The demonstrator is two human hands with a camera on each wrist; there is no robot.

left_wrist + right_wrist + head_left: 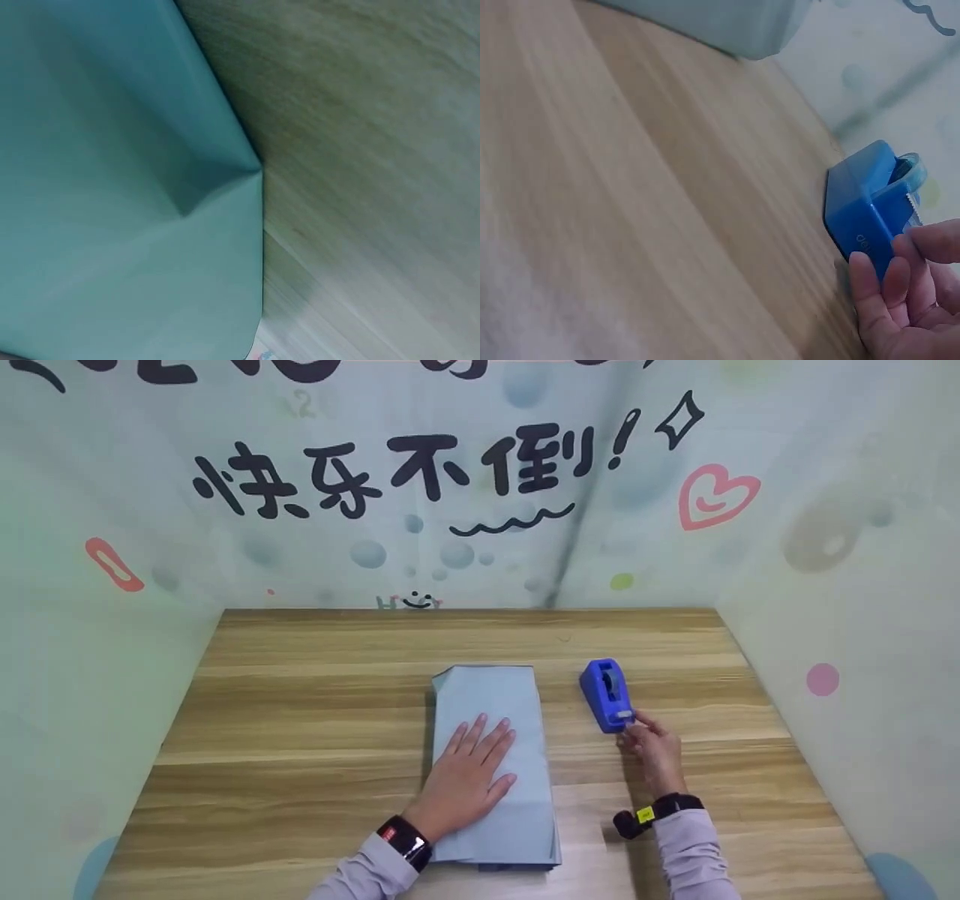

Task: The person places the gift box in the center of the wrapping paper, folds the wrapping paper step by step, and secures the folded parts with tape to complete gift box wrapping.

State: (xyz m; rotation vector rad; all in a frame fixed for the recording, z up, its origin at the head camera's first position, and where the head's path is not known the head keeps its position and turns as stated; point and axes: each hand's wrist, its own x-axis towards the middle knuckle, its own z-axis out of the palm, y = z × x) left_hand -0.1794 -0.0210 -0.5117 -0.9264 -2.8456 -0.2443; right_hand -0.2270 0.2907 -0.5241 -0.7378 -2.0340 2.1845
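Observation:
A package wrapped in light blue paper lies lengthwise near the middle of the table. My left hand rests flat on top of it, fingers spread. In the left wrist view a folded, dented end of the blue paper fills the left side; the hand itself is out of that view. To the right stands a blue tape dispenser with a clear tape roll in it. At its front, by the serrated cutter, my right hand pinches the tape end between thumb and index finger.
The wood-grain table meets a printed backdrop at its far edge and on both sides. Both wrists wear black bands, and a small camera juts from the right one.

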